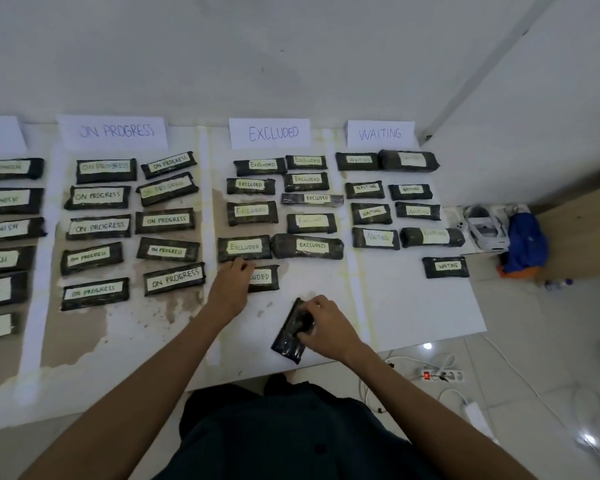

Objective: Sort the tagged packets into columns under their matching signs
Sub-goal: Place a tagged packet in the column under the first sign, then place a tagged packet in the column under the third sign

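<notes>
The left hand (231, 285) is covering part of the pale tag (262, 277) on a dark wrapped packet (273, 286), leaving "LUDED". The right hand (326, 323) is gripping a glossy black packet (291, 336) whose tag is perhaps facing down. The leftmost white paper sign (0, 133) is running off the left edge.

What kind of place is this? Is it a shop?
Probably a plain indoor room set up for sorting, not a shop: handwritten paper signs against a white wall, and a tiled floor with a power strip.

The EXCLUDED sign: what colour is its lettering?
The EXCLUDED sign has blue lettering on white paper; head view shows it best.
</notes>
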`<action>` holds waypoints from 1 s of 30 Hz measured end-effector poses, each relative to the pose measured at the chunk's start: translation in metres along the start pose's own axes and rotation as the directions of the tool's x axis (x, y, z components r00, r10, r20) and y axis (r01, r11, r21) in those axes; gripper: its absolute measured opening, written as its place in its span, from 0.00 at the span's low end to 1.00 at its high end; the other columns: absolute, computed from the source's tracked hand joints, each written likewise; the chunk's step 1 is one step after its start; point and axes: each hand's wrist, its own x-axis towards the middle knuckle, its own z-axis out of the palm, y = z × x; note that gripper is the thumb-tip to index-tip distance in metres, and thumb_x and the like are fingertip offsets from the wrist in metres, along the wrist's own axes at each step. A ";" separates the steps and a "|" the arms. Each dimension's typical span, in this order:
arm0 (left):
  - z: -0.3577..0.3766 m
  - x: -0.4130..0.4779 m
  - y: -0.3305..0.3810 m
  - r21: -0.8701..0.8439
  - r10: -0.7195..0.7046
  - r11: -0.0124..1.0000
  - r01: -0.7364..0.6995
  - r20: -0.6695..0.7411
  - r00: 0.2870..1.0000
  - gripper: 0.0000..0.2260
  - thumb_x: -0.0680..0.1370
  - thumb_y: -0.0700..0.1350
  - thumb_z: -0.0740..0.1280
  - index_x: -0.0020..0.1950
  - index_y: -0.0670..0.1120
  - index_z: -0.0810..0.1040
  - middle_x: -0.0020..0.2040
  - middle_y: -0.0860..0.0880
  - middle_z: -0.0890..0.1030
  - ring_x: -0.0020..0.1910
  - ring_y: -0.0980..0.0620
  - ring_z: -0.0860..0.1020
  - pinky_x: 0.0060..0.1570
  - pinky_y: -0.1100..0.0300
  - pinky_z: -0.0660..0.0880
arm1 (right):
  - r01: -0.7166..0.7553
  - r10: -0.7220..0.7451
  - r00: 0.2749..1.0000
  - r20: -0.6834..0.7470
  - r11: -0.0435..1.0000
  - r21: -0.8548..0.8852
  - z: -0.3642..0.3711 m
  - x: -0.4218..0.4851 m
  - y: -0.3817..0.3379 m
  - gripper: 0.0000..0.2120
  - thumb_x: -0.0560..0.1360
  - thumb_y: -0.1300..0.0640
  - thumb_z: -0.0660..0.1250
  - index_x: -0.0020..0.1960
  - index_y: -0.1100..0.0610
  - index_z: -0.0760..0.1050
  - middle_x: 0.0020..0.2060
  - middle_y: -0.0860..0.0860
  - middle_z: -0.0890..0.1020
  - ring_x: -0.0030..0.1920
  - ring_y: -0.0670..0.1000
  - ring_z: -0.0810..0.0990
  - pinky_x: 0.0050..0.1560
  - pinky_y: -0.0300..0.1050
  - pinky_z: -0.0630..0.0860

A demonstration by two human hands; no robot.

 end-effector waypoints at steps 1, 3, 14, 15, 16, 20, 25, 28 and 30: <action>0.000 0.000 0.000 0.000 -0.005 1.000 0.005 -0.007 1.000 0.25 0.68 0.30 0.66 0.65 0.38 0.71 0.59 0.37 0.73 0.56 0.37 0.72 0.56 0.46 0.71 | 0.040 -0.039 0.999 0.006 0.995 -0.086 0.003 0.001 -0.001 0.30 0.67 0.46 0.71 0.66 0.55 0.69 0.60 0.56 0.70 0.57 0.57 0.71 0.58 0.52 0.73; 0.001 -0.001 0.002 -0.004 -0.008 1.000 0.008 -0.017 1.000 0.25 0.67 0.28 0.66 0.65 0.38 0.71 0.58 0.36 0.73 0.55 0.35 0.72 0.53 0.45 0.72 | 0.100 -0.093 0.995 0.040 0.960 -0.261 0.010 0.001 -0.006 0.39 0.64 0.37 0.71 0.69 0.53 0.64 0.64 0.57 0.66 0.59 0.59 0.68 0.58 0.53 0.71; 0.018 -0.048 0.033 -0.199 -0.025 0.980 0.016 -0.041 0.999 0.21 0.70 0.39 0.68 0.64 0.44 0.73 0.59 0.43 0.74 0.58 0.41 0.71 0.55 0.49 0.70 | 0.167 -0.133 0.985 0.106 0.881 -0.443 0.022 0.000 -0.016 0.38 0.65 0.44 0.71 0.69 0.57 0.61 0.69 0.62 0.61 0.64 0.65 0.64 0.56 0.58 0.71; 0.019 -0.052 0.037 -0.225 -0.026 0.974 0.016 -0.040 0.999 0.21 0.71 0.39 0.68 0.64 0.44 0.74 0.59 0.43 0.74 0.58 0.42 0.71 0.55 0.49 0.71 | 0.157 -0.129 0.987 0.095 0.906 -0.394 0.017 -0.002 -0.016 0.36 0.67 0.45 0.69 0.69 0.57 0.62 0.69 0.61 0.62 0.64 0.64 0.64 0.56 0.57 0.72; 0.021 -0.055 0.040 -0.251 -0.023 0.968 0.012 -0.039 0.999 0.21 0.71 0.39 0.68 0.64 0.44 0.74 0.59 0.43 0.74 0.57 0.43 0.71 0.56 0.50 0.72 | 0.145 -0.129 0.989 0.071 0.931 -0.335 0.012 -0.004 -0.015 0.33 0.68 0.47 0.67 0.69 0.57 0.63 0.68 0.60 0.65 0.63 0.63 0.67 0.55 0.55 0.73; 0.024 -0.060 0.054 -0.293 0.030 0.955 -0.049 -0.071 0.997 0.21 0.71 0.36 0.68 0.64 0.43 0.73 0.59 0.44 0.75 0.56 0.44 0.72 0.57 0.50 0.73 | 0.120 -0.118 0.985 -0.130 0.993 0.006 -0.016 -0.005 -0.003 0.17 0.74 0.55 0.62 0.62 0.57 0.73 0.56 0.56 0.78 0.53 0.58 0.78 0.51 0.50 0.77; 0.015 -0.050 0.081 -0.351 0.031 0.934 -0.071 -0.117 0.993 0.25 0.72 0.40 0.68 0.69 0.45 0.68 0.64 0.47 0.72 0.63 0.49 0.68 0.61 0.62 0.63 | -0.145 0.259 0.964 -0.056 0.694 0.706 -0.058 -0.003 0.027 0.08 0.76 0.64 0.62 0.54 0.60 0.75 0.49 0.57 0.81 0.49 0.55 0.82 0.43 0.45 0.82; 0.009 -0.042 0.097 -0.344 0.076 0.931 -0.121 -0.139 0.987 0.28 0.71 0.44 0.71 0.70 0.45 0.66 0.64 0.47 0.72 0.63 0.49 0.68 0.61 0.62 0.64 | -0.210 0.304 0.950 0.067 0.467 0.859 -0.067 -0.004 0.036 0.07 0.76 0.66 0.62 0.52 0.62 0.76 0.48 0.60 0.82 0.46 0.56 0.84 0.43 0.48 0.83; 0.007 -0.038 0.106 -0.329 0.107 0.932 -0.151 -0.149 0.983 0.30 0.70 0.47 0.72 0.70 0.44 0.66 0.63 0.46 0.72 0.62 0.48 0.69 0.62 0.58 0.67 | -0.221 0.309 0.946 0.097 0.397 0.891 -0.069 -0.004 0.038 0.07 0.76 0.66 0.62 0.52 0.62 0.76 0.48 0.61 0.82 0.45 0.56 0.84 0.43 0.49 0.83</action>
